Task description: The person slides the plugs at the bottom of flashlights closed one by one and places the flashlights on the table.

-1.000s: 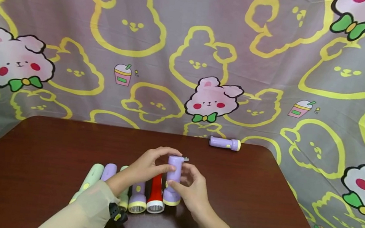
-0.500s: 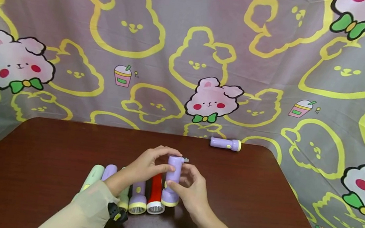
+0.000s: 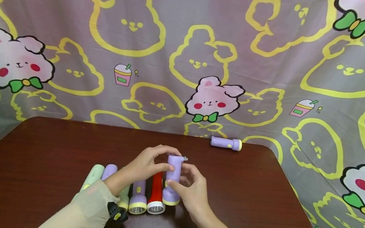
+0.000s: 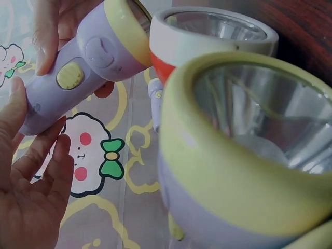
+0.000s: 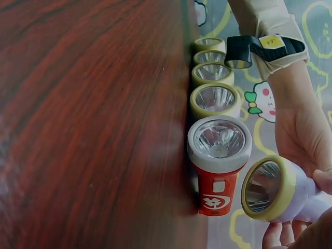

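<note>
Both hands hold a purple flashlight (image 3: 172, 180) with a yellow rim, tail up and lens end low, at the right end of a row of flashlights. My left hand (image 3: 148, 163) pinches its tail end between thumb and fingers. Lower down, my right hand (image 3: 194, 192) grips the body, its thumb near the yellow switch (image 4: 70, 76). Small metal prongs (image 3: 185, 159) stick out sideways at the tail. Just left of it lies a red flashlight (image 3: 157, 191) with a white rim, then another purple flashlight (image 3: 139, 191).
Farther left lie pale green flashlights (image 3: 94, 175) and a purple one (image 3: 110, 171), partly hidden by my left forearm. One more purple flashlight (image 3: 225, 143) lies at the far edge of the brown table (image 3: 261, 201). A patterned curtain (image 3: 161, 65) hangs behind.
</note>
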{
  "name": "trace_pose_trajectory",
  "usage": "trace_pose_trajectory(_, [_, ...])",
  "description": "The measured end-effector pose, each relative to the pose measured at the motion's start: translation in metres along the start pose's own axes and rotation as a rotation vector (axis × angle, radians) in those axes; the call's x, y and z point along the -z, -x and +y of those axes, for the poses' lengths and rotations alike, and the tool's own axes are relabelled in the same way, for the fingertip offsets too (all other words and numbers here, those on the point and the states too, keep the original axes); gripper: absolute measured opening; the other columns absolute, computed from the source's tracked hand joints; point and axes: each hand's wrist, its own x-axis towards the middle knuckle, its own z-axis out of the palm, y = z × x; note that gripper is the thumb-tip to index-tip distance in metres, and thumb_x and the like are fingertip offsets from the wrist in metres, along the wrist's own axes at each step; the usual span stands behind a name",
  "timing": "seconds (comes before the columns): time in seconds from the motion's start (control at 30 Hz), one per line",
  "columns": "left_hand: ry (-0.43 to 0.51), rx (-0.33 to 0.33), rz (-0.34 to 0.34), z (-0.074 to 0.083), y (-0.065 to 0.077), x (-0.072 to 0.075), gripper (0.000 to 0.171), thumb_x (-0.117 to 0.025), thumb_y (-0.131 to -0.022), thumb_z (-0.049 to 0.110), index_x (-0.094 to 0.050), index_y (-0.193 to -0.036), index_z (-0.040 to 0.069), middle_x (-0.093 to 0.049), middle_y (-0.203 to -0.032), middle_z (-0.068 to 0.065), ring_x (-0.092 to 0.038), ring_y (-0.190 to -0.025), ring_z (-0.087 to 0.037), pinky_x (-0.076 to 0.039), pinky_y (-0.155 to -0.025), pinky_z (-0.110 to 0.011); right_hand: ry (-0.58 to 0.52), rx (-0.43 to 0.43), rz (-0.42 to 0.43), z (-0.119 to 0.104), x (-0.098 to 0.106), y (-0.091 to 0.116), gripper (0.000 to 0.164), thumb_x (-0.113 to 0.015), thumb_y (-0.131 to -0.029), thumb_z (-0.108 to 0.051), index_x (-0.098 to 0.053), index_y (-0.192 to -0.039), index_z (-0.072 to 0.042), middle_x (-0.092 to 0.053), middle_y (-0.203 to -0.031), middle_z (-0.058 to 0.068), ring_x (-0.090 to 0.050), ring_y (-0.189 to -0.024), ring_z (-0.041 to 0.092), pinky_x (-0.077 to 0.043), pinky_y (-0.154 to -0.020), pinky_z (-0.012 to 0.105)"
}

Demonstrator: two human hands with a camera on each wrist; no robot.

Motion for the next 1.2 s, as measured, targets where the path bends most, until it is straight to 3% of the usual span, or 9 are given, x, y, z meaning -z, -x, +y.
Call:
trace_pose_trajectory(0.2, [-0.006,0.002,0.008,-0.0022,-0.0005,0.0002,0.038,-0.075,-0.088,0.018,-0.066,-0.124,0.013,-0.068,-0.124,-0.005,-0.06,-0.116,-0.023,-0.05,-0.098,-0.041,-0.007,0.009,-0.001,-0.0016,-0.0014,0.0006,0.041,-0.079,-0.076,0.005,-0.063,-0.114,0.001,-0.069,-0.108,0.018,-0.069,-0.087,0.019,-0.055,-0.079,0.03])
trace_pose_trajectory(0.53, [0.01,0.0,0.011,-0.0046,-0.0004,-0.0004,0.039,-0.077,-0.086,0.016,-0.067,-0.123,0.012,-0.069,-0.123,-0.006,-0.06,-0.117,-0.024,-0.048,-0.101,-0.056,0.002,0.005,0.003,0.0015,-0.0021,-0.0006,0.042,-0.08,-0.076,0.005,-0.063,-0.114,0.001,-0.069,-0.108,0.018,-0.069,-0.086,0.017,-0.055,-0.078,0.029])
trace_pose_trajectory(0.77, [0.003,0.002,0.012,-0.0041,0.001,0.0003,0.04,-0.078,-0.085,0.016,-0.068,-0.124,0.012,-0.069,-0.122,-0.004,-0.06,-0.116,-0.022,-0.048,-0.102,-0.051,0.004,0.019,0.007,0.0035,-0.0029,-0.0008,0.042,-0.08,-0.074,0.006,-0.063,-0.112,0.001,-0.069,-0.108,0.018,-0.068,-0.085,0.017,-0.054,-0.08,0.029])
trace_pose_trajectory(1.1, [-0.013,-0.028,0.034,-0.0019,0.0007,0.0015,0.042,-0.08,-0.082,0.016,-0.07,-0.123,0.01,-0.07,-0.116,-0.006,-0.061,-0.109,-0.021,-0.055,-0.09,-0.033,0.016,0.044,0.013,0.0042,-0.0032,-0.0002,0.043,-0.081,-0.074,0.004,-0.064,-0.113,0.001,-0.069,-0.108,0.018,-0.068,-0.087,0.017,-0.054,-0.083,0.029])
trace_pose_trajectory(1.2, [-0.004,-0.024,0.045,-0.0021,0.0003,0.0009,0.04,-0.08,-0.082,0.015,-0.071,-0.121,0.01,-0.071,-0.116,-0.006,-0.062,-0.108,-0.02,-0.055,-0.092,-0.037,0.012,0.049,0.014,0.0037,-0.0031,0.0,0.043,-0.081,-0.075,0.004,-0.063,-0.114,0.001,-0.069,-0.108,0.018,-0.068,-0.087,0.016,-0.053,-0.083,0.028])
